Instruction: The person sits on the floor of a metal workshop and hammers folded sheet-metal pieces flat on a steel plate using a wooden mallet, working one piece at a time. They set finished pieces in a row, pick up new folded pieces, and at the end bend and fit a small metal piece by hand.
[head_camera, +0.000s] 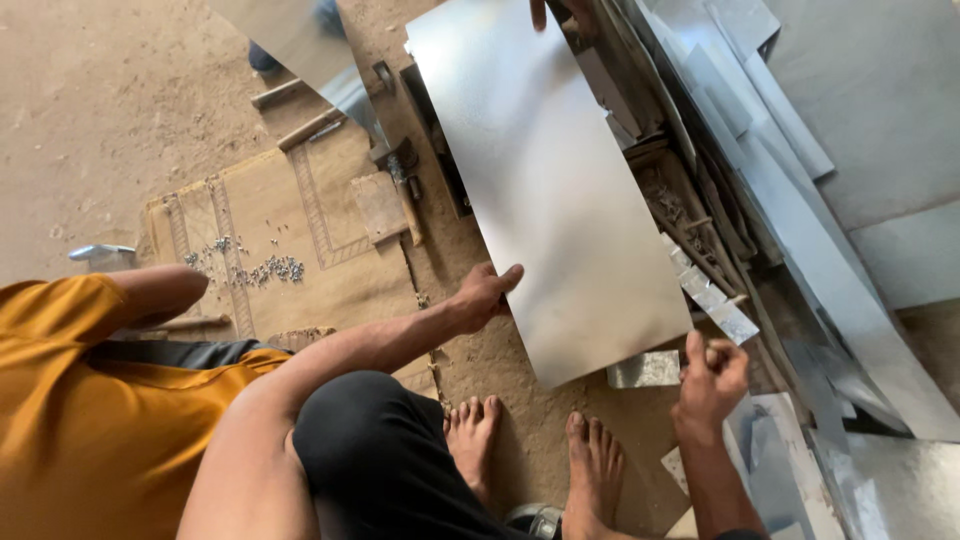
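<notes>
1 large metal sheet (550, 190) lies tilted over the dirt floor (120, 100), ahead of 2 bare feet (530, 450). The left hand (483, 297) reaches across, its grip closed on the sheet's left edge, thumb on top. The right hand (710, 380) hovers just off the sheet's near right corner, fingers loosely curled, holding nothing. Left of the sheet, 1 cardboard mat (290, 250) carries scattered rivets (265, 270) and 1 hammer (405, 190).
</notes>
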